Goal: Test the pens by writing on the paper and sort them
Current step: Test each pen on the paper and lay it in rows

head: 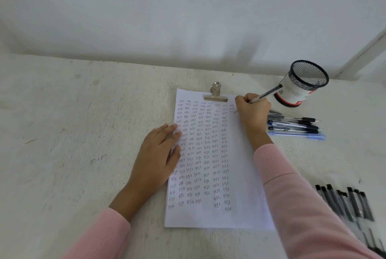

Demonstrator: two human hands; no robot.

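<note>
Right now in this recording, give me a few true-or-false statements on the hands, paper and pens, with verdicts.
1. The right hand grips a pen over the top right corner of the paper. True.
2. The left hand holds a second pen. False: it lies flat on the paper's left edge, holding nothing.
3. The paper is blank. False: columns of the word "test" cover most of it.
4. A metal clip sits on the paper's top edge. True.
5. The mesh cup is packed with pens. False: none show in it; mixed pens and black pens lie on the table right of the paper.
</note>
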